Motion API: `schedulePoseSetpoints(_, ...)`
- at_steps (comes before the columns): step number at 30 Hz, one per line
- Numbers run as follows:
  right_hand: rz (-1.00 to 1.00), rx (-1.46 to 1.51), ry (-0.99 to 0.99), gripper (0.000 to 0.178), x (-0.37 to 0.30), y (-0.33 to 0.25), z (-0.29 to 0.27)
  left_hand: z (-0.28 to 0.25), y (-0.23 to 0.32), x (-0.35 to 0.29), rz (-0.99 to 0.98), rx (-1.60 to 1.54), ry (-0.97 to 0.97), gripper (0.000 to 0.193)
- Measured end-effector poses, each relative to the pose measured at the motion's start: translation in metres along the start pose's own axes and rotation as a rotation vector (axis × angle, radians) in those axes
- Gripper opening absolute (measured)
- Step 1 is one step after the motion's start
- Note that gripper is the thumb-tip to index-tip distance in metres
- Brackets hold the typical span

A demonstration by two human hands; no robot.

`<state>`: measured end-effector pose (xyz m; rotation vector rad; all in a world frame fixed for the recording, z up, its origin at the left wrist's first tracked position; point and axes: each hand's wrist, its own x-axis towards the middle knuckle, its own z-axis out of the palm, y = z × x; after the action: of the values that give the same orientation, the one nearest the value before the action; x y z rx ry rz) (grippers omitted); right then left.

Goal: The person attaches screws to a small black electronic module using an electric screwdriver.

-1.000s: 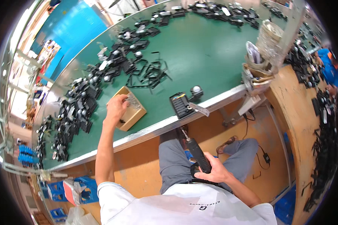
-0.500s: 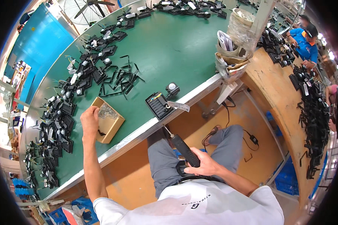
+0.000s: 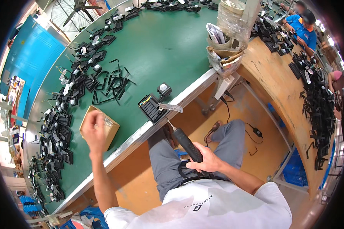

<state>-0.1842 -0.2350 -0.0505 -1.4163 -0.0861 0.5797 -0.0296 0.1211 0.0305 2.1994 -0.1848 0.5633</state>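
Observation:
My right hand (image 3: 207, 159) is wrapped round a black electric screwdriver (image 3: 188, 145), held over my lap with its metal bit pointing up toward the bench edge. Above the bit lies a black floodlight (image 3: 153, 109), finned side up, with coloured wires, a white label strip and a round white sensor (image 3: 164, 87). On the left, my left hand (image 3: 93, 129) hovers over a small cardboard box (image 3: 114, 133) of small metal screws (image 3: 108, 122). Motion blurs its fingers, and whether anything sits between them cannot be made out.
Loose black U-shaped brackets (image 3: 112, 84) lie on the green bench (image 3: 168, 49) beyond the box. Rows of floodlights (image 3: 65, 122) line its far and left sides. Wrapped holders (image 3: 225, 45) hang on a post at right. A co-worker (image 3: 305, 32) sits by another bench (image 3: 271, 84).
My left hand has come off the box's left rim and moved over the box, toward me. My right hand still holds the screwdriver in nearly the same place. The view has shifted slightly.

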Motion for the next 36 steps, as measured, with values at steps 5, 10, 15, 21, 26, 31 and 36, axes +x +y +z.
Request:
schedulePoseSetpoints(5,0.039,-0.016,0.013,0.061,0.004,-0.017,-0.004,0.078,0.057,-0.034,0.462,0.15,-0.119,0.016)
schedulePoseSetpoints(10,0.049,-0.057,0.008,0.061,0.008,-0.014,-0.009,0.114,0.055,-0.048,0.455,0.219,-0.118,0.017)
schedulePoseSetpoints(15,0.078,-0.082,0.001,0.06,0.009,-0.015,-0.012,0.122,0.053,-0.054,0.431,0.235,-0.099,0.017)
schedulePoseSetpoints(21,0.015,-0.132,-0.002,0.061,0.012,-0.008,-0.016,0.127,0.047,-0.056,0.436,0.207,-0.118,0.018)
schedulePoseSetpoints(26,0.057,-0.119,-0.029,0.061,0.015,-0.012,-0.017,0.127,0.043,-0.056,0.424,0.18,-0.104,0.019)
schedulePoseSetpoints(31,0.069,-0.107,-0.036,0.061,0.018,-0.013,-0.018,0.127,0.04,-0.057,0.393,0.15,-0.102,0.019)
schedulePoseSetpoints(36,0.062,-0.118,-0.048,0.063,0.021,-0.013,-0.019,0.126,0.038,-0.056,0.341,0.086,-0.118,0.017)
